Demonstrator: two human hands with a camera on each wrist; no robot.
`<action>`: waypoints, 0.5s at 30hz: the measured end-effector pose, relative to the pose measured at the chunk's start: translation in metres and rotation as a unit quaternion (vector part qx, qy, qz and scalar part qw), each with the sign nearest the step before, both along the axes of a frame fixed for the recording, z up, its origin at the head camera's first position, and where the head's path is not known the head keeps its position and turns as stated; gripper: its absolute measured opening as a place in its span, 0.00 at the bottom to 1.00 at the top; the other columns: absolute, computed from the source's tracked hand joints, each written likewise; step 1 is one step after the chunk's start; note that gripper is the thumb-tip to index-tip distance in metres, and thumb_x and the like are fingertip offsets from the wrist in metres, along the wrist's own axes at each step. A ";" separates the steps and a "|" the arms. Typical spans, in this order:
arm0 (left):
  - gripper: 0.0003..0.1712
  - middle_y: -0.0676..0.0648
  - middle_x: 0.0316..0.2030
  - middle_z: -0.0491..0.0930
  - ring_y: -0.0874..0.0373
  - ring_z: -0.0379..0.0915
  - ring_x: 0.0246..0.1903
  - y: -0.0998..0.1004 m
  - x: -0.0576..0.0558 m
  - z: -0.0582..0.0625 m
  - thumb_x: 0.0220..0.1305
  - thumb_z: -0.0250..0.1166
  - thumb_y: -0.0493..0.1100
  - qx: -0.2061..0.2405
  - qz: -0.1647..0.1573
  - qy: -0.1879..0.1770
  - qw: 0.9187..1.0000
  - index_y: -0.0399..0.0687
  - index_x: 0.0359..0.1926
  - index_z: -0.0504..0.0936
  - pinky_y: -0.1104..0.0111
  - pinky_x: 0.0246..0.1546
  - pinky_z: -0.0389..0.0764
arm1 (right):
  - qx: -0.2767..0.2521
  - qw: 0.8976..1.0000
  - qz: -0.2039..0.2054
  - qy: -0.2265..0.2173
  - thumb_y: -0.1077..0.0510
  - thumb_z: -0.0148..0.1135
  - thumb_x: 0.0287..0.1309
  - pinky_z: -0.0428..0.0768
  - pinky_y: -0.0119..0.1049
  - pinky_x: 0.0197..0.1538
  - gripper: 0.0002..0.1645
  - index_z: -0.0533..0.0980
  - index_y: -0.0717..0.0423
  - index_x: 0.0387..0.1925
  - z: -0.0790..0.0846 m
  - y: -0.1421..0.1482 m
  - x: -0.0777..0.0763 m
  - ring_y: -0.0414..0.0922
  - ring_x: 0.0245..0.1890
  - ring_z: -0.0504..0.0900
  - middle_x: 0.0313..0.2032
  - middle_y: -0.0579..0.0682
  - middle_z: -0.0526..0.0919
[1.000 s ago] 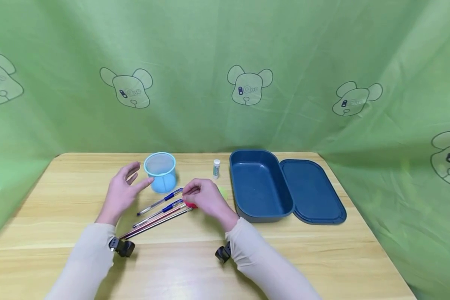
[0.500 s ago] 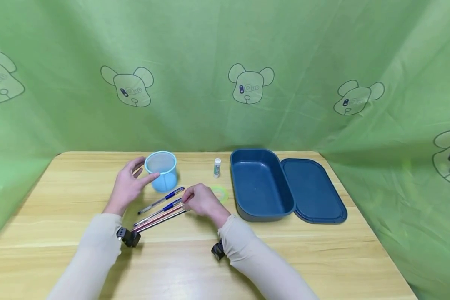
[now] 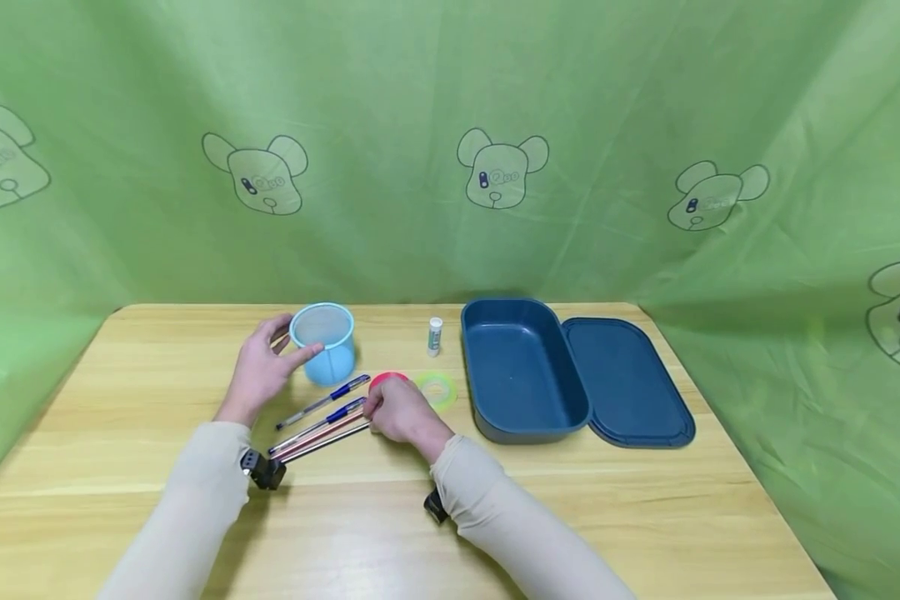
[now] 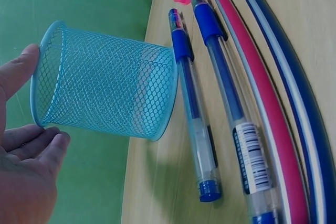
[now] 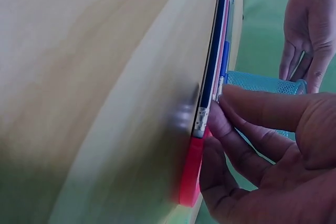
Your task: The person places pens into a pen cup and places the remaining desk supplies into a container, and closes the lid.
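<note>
My left hand (image 3: 261,368) is at a light-blue mesh pen holder (image 3: 336,358) standing upright; its thumb and fingers lie on either side of the rim. Two blue-gripped pens (image 4: 191,98) lie beside the holder, and beyond them a red striped pencil (image 4: 257,87) and a dark blue striped pencil (image 4: 289,72). My right hand (image 3: 401,410) is at the pencils' far ends. In the right wrist view its thumb and forefinger pinch at the red pencil's end, largely hidden, beside the blue pencil's eraser end (image 5: 200,119). A pink ring-shaped roll (image 3: 387,379) lies just behind that hand.
A yellow-green ring-shaped roll (image 3: 441,392) lies right of the pink one. Farther back stands a small white glue stick (image 3: 435,337). A dark blue box (image 3: 521,367) stands at the right, its flat lid (image 3: 633,387) beside it. Green cloth (image 3: 390,250) hangs behind the table.
My left hand has moved right, from beside the pen holder onto its rim. My right hand has moved slightly down and left onto the pencil ends, uncovering the rolls.
</note>
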State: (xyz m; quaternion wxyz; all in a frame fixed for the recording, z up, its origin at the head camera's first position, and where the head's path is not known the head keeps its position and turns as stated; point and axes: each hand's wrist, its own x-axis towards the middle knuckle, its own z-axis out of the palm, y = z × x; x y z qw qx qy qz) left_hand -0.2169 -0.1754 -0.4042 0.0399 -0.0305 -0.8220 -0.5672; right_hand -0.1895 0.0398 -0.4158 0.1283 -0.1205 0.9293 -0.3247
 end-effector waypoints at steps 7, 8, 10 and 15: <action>0.49 0.31 0.69 0.59 0.40 0.56 0.68 0.000 0.000 -0.002 0.58 0.73 0.47 0.014 0.004 -0.012 1.000 0.30 0.71 0.58 0.57 0.68 0.63 | 0.020 1.000 0.012 0.007 0.73 0.67 0.43 0.80 0.33 0.47 0.13 0.85 0.53 0.27 -0.003 0.000 0.000 0.42 0.37 0.79 0.27 0.40 0.81; 0.49 0.31 0.69 0.59 0.40 0.56 0.68 0.000 0.000 -0.001 0.58 0.73 0.47 0.017 0.005 -0.014 1.000 0.30 0.71 0.58 0.57 0.68 0.63 | 0.026 1.000 0.016 0.008 0.74 0.67 0.43 0.80 0.33 0.48 0.14 0.85 0.52 0.27 -0.004 0.000 0.001 0.42 0.38 0.79 0.27 0.40 0.81; 0.49 0.31 0.69 0.59 0.40 0.56 0.68 0.000 0.000 -0.001 0.58 0.73 0.47 0.023 0.005 -0.017 1.000 0.30 0.71 0.58 0.57 0.67 0.63 | 0.039 0.999 0.025 0.014 0.74 0.65 0.43 0.80 0.33 0.49 0.15 0.85 0.51 0.27 -0.006 -0.001 0.001 0.42 0.39 0.79 0.28 0.40 0.81; 0.48 0.31 0.69 0.58 0.40 0.56 0.68 0.000 0.000 -0.002 0.59 0.73 0.45 0.033 0.008 -0.018 0.999 0.30 0.71 0.58 0.57 0.67 0.64 | 0.084 0.993 0.068 0.048 0.74 0.63 0.45 0.79 0.31 0.48 0.17 0.84 0.49 0.25 -0.007 -0.001 0.001 0.40 0.38 0.78 0.28 0.39 0.81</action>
